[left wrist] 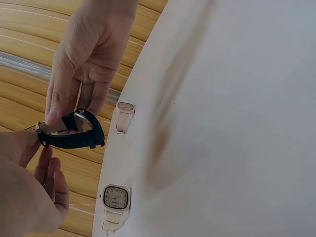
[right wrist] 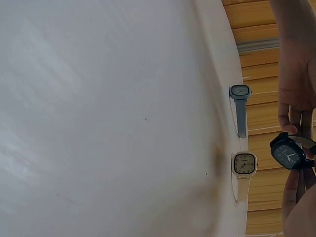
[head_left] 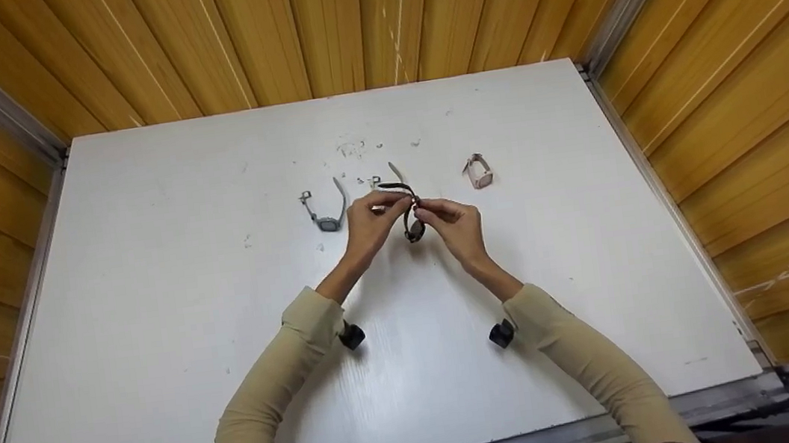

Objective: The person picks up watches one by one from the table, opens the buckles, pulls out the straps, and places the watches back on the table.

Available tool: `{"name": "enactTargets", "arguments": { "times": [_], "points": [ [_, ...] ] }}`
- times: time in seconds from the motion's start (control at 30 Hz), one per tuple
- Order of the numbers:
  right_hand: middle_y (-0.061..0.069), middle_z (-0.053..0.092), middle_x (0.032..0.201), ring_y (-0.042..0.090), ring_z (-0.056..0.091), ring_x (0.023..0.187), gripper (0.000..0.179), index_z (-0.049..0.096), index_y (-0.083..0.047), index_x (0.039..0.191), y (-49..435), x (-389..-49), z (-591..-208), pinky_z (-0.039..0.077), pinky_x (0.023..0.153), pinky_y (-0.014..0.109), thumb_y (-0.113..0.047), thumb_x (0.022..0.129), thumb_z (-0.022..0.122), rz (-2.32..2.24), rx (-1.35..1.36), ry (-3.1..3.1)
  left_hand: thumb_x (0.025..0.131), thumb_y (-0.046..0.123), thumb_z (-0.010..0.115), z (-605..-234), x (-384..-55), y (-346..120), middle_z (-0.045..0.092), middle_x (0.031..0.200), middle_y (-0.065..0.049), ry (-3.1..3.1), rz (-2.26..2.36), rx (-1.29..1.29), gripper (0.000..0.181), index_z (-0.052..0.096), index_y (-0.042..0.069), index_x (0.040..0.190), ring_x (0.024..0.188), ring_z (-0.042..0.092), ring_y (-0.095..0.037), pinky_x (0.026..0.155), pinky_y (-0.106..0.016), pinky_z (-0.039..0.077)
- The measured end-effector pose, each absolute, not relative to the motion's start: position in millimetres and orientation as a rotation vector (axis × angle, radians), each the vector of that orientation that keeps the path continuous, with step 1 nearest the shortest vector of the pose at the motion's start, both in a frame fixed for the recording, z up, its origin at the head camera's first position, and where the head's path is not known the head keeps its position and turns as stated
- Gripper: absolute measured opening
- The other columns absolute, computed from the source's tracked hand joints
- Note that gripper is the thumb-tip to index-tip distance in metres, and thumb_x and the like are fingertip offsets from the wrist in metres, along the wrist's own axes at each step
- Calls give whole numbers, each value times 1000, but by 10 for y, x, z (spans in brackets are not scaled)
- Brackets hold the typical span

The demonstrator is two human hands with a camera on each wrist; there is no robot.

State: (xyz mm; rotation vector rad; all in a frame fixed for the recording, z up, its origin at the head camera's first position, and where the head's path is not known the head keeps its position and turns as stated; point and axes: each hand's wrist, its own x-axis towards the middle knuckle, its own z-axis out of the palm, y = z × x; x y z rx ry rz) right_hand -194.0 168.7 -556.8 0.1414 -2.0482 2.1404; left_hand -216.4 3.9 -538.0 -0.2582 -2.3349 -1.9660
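While your two hands meet above the table (head_left: 542, 256), the black watch (head_left: 415, 232) is between them, lifted off the surface, about midway between the left and right edges of the table. Neither hand is the nearer one: the fingers of your left hand (head_left: 367, 228) and of your right hand (head_left: 459, 230) both pinch its strap (left wrist: 69, 141), close to the buckle (left wrist: 38, 127). In my judgement, a next small move depends on how this buckle stands to your fingertips; it sits right at them, partly covered, so I cannot tell if the strap passes through it. The long axis of the watch runs roughly from near edge to far edge. From your fingers, the case (right wrist: 288, 153) hangs towards the near edge, while the loose strap end bends towards the far left corner, just beyond the left fingers. The grey watch (head_left: 328, 223) lies to the left of your left hand, the cream watch (right wrist: 244, 164) just beyond this hand, and the pink watch (head_left: 483, 180) well apart, towards the far right corner.
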Motion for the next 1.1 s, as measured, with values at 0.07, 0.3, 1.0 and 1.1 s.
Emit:
{"name": "enactTargets", "arguments": {
  "times": [0.07, 0.3, 1.0, 1.1],
  "points": [
    [26, 76, 103, 5, 74, 86, 19, 71, 18, 106, 1679, -1937, -5558, 60, 81, 18, 9, 89, 72, 2136, 136, -2058, 90, 10, 77, -5363, -2182, 33, 79, 96, -13, -2349, -1934, -272, 11, 81, 2, 96, 80, 63, -1, 73, -16, 51],
    [27, 76, 102, 7, 75, 85, 17, 71, 19, 104, 1628, -1846, -5371, 59, 79, 16, 11, 88, 71, 2082, 164, -2111, 86, 7, 73, -5332, -2205, 28, 76, 86, -10, -2416, -1859, -273, 14, 78, 0, 97, 75, 58, -2, 68, -14, 47],
    [17, 78, 102, 4, 74, 86, 22, 70, 17, 109, 1615, -1894, -5470, 59, 80, 18, 8, 90, 71, 2138, 89, -2111, 90, 15, 78, -5368, -2178, 25, 78, 93, -9, -2362, -2062, -247, 18, 79, 1, 102, 78, 61, -4, 71, -17, 50],
    [19, 78, 103, 5, 74, 87, 22, 69, 18, 110, 1618, -1897, -5482, 59, 81, 18, 9, 90, 70, 2134, 76, -2131, 90, 16, 78, -5370, -2177, 25, 77, 92, -9, -2379, -2061, -244, 19, 79, 1, 102, 78, 61, -4, 71, -17, 50]
  ]
}}
